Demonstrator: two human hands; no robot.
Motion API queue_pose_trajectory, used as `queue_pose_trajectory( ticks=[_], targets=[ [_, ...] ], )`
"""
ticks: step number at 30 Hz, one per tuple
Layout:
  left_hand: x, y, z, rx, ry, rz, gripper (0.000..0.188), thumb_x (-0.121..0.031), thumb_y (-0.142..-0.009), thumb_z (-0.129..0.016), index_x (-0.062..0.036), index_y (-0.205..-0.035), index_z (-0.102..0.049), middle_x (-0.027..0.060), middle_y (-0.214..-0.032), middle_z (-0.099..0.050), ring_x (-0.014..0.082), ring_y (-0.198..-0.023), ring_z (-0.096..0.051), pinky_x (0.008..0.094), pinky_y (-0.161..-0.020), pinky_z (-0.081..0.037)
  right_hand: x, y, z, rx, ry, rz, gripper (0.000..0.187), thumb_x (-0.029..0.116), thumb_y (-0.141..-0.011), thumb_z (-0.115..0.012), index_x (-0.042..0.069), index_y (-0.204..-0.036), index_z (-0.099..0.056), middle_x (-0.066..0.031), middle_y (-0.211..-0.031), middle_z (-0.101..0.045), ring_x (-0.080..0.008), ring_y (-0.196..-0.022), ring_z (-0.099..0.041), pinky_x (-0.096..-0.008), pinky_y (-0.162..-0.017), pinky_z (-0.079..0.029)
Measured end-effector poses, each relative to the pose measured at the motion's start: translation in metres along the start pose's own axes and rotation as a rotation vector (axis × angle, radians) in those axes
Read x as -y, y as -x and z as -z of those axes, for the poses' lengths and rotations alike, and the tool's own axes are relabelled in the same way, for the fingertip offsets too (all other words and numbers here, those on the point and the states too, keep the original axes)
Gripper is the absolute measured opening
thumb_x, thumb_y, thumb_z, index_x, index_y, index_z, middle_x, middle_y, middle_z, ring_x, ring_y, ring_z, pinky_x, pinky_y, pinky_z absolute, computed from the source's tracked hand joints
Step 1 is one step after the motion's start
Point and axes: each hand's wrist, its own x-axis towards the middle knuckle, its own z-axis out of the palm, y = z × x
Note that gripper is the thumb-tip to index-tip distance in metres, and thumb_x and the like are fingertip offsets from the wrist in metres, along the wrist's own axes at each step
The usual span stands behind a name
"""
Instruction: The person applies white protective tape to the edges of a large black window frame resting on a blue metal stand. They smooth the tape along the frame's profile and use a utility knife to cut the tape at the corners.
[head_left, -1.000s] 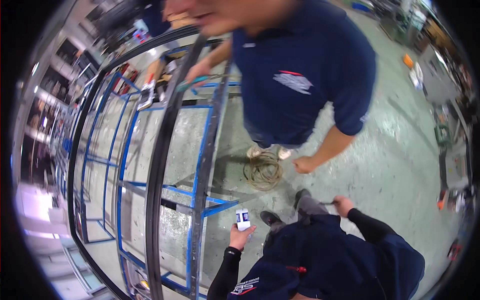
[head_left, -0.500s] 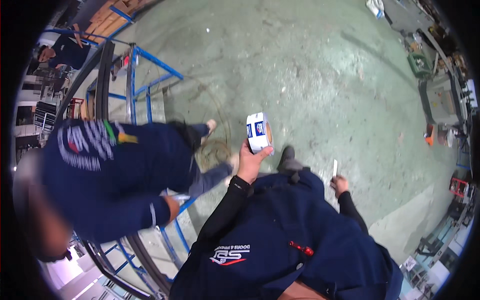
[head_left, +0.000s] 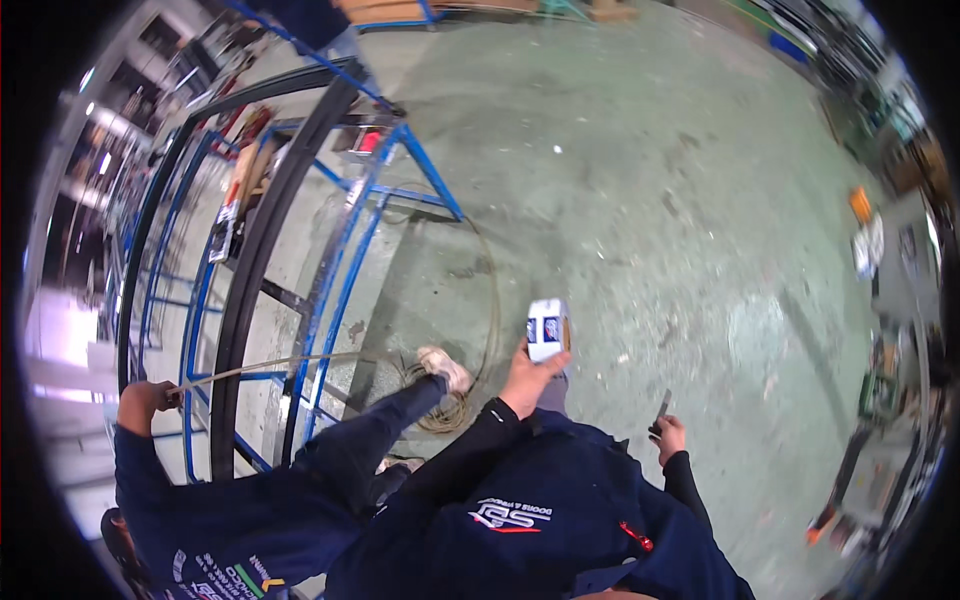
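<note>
A roll of white-and-blue printed stickers (head_left: 546, 332) sits in my left hand (head_left: 532, 380), its fingers wrapped round the near side. Off to the right and lower, my right hand (head_left: 674, 440) is closed on a thin flat grey strip with a dark lower end (head_left: 664, 404); I cannot make out its exact kind. Both hands are held out over the green floor, apart from each other. Left of me, a co-worker (head_left: 240, 515) bends beside a dark frame (head_left: 262, 240), and that person's hand (head_left: 148, 400) holds a thin yellowish hose (head_left: 270, 368).
Blue metal stands (head_left: 345, 270) carry the dark frame on the left. A coil of hose (head_left: 440, 412) lies on the floor near the co-worker's shoe (head_left: 445, 370). Along the right stand grey machines (head_left: 905, 265) and an orange object (head_left: 860, 205). Another person (head_left: 300, 22) is partly visible behind the frame.
My view has turned left and forward, bringing more of the dark frame into sight. The co-worker has shifted lower in the picture, an arm reaching to the frame. Both my hands keep their hold.
</note>
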Motion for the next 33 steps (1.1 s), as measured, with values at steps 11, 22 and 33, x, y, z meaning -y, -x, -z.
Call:
queue_pose_trajectory(
  ticks=[11, 22, 33],
  targets=[
    [-0.227, -0.254, -0.055, 0.203, -0.355, -0.091, 0.090, -0.033, -0.076, -0.092, 0.0073, -0.141, -0.045, 0.0137, -0.121, -0.063, 0.0186, -0.110, -0.061, 0.0332, -0.097, -0.050, 0.312, -0.229, -0.129, -0.016, 0.006, 0.040, 0.015, 0.021, -0.094, -0.058, 0.013, -0.107, -0.056, -0.0034, -0.094, -0.064, -0.0230, -0.088, -0.066, -0.0428, -0.076, -0.049],
    [-0.395, -0.553, -0.105, -0.163, -0.068, -0.218, 0.085, -0.042, -0.074, -0.092, 0.0082, -0.130, -0.051, 0.0180, -0.112, -0.069, 0.0205, -0.104, -0.066, 0.0341, -0.092, -0.053, 0.682, -0.490, -0.361, 0.203, 0.264, 0.072, 0.014, 0.026, -0.095, -0.055, 0.014, -0.100, -0.058, -0.0028, -0.087, -0.059, -0.0216, -0.087, -0.064, -0.0448, -0.074, -0.049],
    [-0.574, -0.758, 0.036, -0.559, 0.042, -0.293, 0.077, -0.039, -0.076, -0.091, 0.0037, -0.128, -0.052, 0.0127, -0.101, -0.068, 0.0176, -0.088, -0.065, 0.0323, -0.076, -0.054, 1.027, -0.606, -0.846, 0.397, 0.626, 0.709, 0.015, 0.013, -0.096, -0.060, -0.002, -0.100, -0.062, -0.0052, -0.076, -0.062, -0.0136, -0.065, -0.058, -0.0298, -0.056, -0.046]
  ],
)
